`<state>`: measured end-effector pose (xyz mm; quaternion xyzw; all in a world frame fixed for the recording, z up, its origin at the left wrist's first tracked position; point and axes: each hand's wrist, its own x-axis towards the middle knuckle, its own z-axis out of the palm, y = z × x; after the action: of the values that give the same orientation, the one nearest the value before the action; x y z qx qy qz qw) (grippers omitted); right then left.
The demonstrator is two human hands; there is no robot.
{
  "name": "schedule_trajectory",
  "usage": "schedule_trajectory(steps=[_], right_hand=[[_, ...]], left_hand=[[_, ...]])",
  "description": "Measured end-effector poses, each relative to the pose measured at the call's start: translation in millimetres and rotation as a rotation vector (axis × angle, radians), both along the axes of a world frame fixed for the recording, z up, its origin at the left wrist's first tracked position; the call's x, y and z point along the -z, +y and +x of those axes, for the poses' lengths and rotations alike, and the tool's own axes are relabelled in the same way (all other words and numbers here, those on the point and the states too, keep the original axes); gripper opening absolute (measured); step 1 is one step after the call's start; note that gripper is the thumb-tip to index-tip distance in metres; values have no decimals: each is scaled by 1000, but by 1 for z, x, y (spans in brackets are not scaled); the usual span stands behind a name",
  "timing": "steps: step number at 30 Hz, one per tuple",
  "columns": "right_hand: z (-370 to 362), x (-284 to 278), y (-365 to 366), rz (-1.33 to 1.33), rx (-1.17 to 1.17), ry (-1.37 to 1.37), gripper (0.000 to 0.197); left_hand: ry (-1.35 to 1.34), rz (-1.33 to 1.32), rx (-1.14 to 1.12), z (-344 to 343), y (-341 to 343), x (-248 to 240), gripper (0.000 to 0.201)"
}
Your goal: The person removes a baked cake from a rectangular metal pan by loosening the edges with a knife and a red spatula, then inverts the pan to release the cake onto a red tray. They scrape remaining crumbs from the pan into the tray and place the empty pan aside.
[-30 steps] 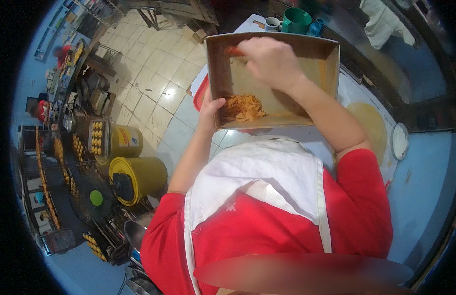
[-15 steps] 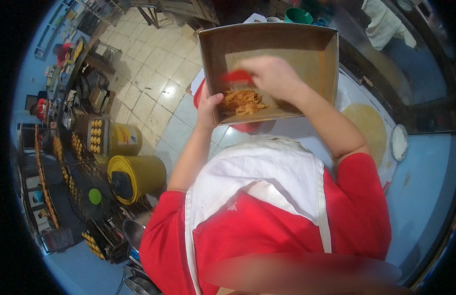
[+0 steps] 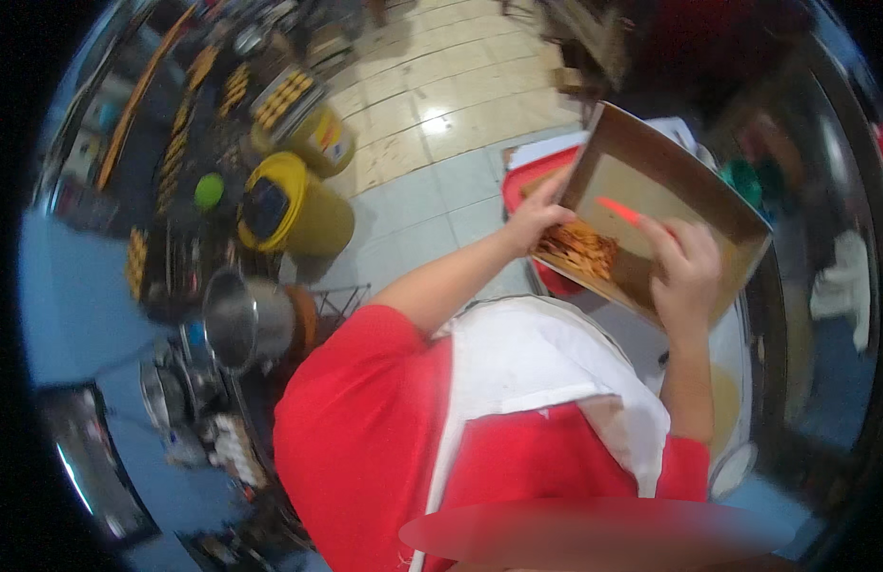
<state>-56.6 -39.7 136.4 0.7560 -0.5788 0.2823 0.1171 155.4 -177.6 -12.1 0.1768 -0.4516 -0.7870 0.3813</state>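
A rectangular metal pan (image 3: 641, 176) is tilted in front of me, its open inside toward me. My left hand (image 3: 538, 217) grips its left side, with the thumb over the rim. A clump of orange-brown paste (image 3: 586, 250) lies in the pan's lower left corner, close to that thumb. My right hand (image 3: 687, 269) is inside the pan, closed round a red scraper (image 3: 617, 210) that points up and left above the paste. Behind the pan's left side, part of a red container (image 3: 525, 177) shows.
On the left stand a yellow bucket (image 3: 319, 221) and a large metal pot (image 3: 239, 324). A tray of round pastries (image 3: 287, 97) sits farther back. To the right are a green container (image 3: 741, 179), a flat tan round (image 3: 723, 408) and a pale round dish (image 3: 733, 471).
My view and body have turned, so the pan now sits farther right and slanted. The red scraper, blurred over the paste before, now points away from my right hand more clearly.
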Motion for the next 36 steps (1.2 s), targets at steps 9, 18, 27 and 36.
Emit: schedule_trajectory(steps=[9,18,27,36], right_hand=[[30,31,-34,-134,-95,-71,42],[139,36,-73,129,-371,52,44],[218,42,-101,431,-651,-312,38],[223,130,-133,750,-455,-649,28]], left_hand=[[51,93,-119,60,15,0,95],[-48,387,-635,180,8,11,89],[-33,387,-906,306,-2,54,76],[151,773,-950,348,-32,70,60]])
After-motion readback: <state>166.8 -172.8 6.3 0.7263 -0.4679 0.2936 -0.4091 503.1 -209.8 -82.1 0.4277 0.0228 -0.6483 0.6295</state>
